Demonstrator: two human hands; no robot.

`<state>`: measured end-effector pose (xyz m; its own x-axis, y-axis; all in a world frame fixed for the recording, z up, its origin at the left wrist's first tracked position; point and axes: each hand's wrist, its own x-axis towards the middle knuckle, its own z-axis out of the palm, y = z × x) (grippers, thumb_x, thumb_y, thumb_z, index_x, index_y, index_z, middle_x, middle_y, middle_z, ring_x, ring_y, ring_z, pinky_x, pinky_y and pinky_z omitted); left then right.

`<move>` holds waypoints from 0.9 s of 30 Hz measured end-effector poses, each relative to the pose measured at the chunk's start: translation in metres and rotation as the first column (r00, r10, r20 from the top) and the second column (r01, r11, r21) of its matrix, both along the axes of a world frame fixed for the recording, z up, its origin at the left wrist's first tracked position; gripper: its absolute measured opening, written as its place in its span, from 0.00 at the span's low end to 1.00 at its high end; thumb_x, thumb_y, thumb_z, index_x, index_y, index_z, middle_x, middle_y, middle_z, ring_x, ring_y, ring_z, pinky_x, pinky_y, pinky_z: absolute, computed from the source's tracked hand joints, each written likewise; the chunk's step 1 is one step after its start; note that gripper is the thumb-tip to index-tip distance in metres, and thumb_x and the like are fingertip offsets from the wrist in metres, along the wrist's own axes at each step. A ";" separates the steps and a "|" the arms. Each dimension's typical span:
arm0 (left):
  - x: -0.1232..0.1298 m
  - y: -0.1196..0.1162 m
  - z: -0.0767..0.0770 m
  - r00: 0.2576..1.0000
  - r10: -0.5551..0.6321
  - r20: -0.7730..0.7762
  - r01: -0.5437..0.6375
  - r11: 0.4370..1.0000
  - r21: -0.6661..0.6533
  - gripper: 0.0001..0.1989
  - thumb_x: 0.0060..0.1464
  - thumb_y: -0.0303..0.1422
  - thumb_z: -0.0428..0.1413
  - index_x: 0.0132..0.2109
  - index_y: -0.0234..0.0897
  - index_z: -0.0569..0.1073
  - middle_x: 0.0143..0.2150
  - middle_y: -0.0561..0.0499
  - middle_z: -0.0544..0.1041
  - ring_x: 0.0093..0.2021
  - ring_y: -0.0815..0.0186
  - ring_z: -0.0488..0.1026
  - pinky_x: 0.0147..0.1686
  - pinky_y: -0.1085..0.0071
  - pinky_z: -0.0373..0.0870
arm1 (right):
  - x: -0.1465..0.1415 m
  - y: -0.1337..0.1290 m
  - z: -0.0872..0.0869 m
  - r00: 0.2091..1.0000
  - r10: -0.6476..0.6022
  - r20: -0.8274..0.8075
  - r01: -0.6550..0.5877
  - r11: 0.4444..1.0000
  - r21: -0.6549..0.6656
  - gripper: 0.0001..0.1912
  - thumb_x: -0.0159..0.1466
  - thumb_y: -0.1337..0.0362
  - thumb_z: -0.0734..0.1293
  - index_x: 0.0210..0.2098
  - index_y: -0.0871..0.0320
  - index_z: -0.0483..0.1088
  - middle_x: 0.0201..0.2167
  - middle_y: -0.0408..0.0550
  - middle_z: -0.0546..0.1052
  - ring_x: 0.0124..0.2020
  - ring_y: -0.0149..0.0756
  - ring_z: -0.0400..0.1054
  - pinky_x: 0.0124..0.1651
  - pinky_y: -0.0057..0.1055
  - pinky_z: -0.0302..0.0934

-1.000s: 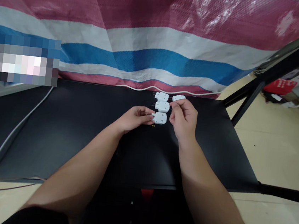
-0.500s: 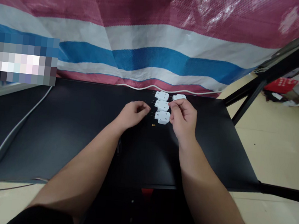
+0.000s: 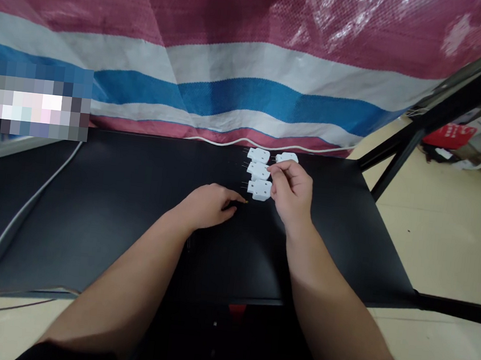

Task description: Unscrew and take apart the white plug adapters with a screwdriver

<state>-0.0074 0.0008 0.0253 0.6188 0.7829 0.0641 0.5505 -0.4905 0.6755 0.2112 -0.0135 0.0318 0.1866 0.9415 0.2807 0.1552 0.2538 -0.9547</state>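
Note:
My left hand (image 3: pixel 209 206) reaches over the black tabletop with its index finger stretched out and its thumb apart. That fingertip is at a tiny brass-coloured piece (image 3: pixel 246 202) and partly covers it. My right hand (image 3: pixel 293 194) is pinched, thumb against index finger, beside the white plastic blocks; whatever it may hold is hidden. Three of these blocks stand in a column: a far one (image 3: pixel 259 155), a middle one (image 3: pixel 258 170) and a near one (image 3: pixel 259 190). Each has small holes and thin pins pointing left. Another white block (image 3: pixel 288 157) lies behind my right hand, partly covered.
A white cable (image 3: pixel 244 140) runs along the back edge, below a striped plastic sheet (image 3: pixel 249 98). At the left, a grey cable (image 3: pixel 27 203) crosses the black table (image 3: pixel 114 189) near a blurred-out object (image 3: pixel 31 103). Black metal frame bars (image 3: pixel 401 157) rise at the right.
My left hand has come down toward me and stretched out its index finger to the brass-coloured piece. My right hand stays pinched in nearly the same place. The view has shifted slightly.

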 end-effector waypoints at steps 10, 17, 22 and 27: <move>0.019 -0.011 -0.002 0.979 0.009 -0.204 0.006 0.997 0.073 0.21 0.60 0.30 0.60 0.58 0.50 0.86 0.50 0.44 0.88 0.47 0.46 0.84 0.50 0.53 0.77 | -0.003 -0.001 0.002 0.999 0.039 -0.029 -0.038 0.999 0.029 0.09 0.71 0.55 0.70 0.35 0.49 0.75 0.22 0.40 0.68 0.21 0.34 0.58 0.27 0.35 0.54; 0.037 -0.024 0.010 0.904 -0.030 -0.426 0.073 0.994 0.085 0.26 0.69 0.32 0.51 0.69 0.46 0.78 0.51 0.40 0.87 0.49 0.46 0.85 0.48 0.53 0.78 | -0.004 0.000 0.002 0.999 0.050 -0.022 -0.049 0.998 0.043 0.08 0.70 0.57 0.70 0.34 0.52 0.75 0.23 0.40 0.69 0.22 0.32 0.58 0.26 0.33 0.53; 0.039 -0.028 0.012 0.888 -0.046 -0.457 0.112 0.986 0.119 0.27 0.70 0.32 0.50 0.72 0.48 0.74 0.48 0.43 0.87 0.46 0.50 0.86 0.45 0.57 0.78 | -0.005 0.000 0.001 0.998 0.063 -0.024 -0.061 0.996 0.057 0.07 0.70 0.60 0.69 0.34 0.53 0.75 0.22 0.38 0.68 0.22 0.30 0.59 0.27 0.32 0.54; 0.030 -0.023 0.011 0.964 -0.093 -0.249 0.137 0.976 0.166 0.20 0.69 0.31 0.53 0.63 0.43 0.81 0.48 0.47 0.87 0.45 0.56 0.85 0.45 0.62 0.76 | -0.005 -0.001 0.002 0.998 0.058 -0.003 -0.057 0.997 0.056 0.07 0.70 0.60 0.69 0.35 0.53 0.76 0.22 0.38 0.68 0.21 0.30 0.58 0.26 0.32 0.54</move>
<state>0.0225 -0.0225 0.0359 0.7188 0.6943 0.0374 0.6170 -0.6617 0.4260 0.2059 -0.0140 0.0337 0.1342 0.9336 0.3323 0.1343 0.3151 -0.9395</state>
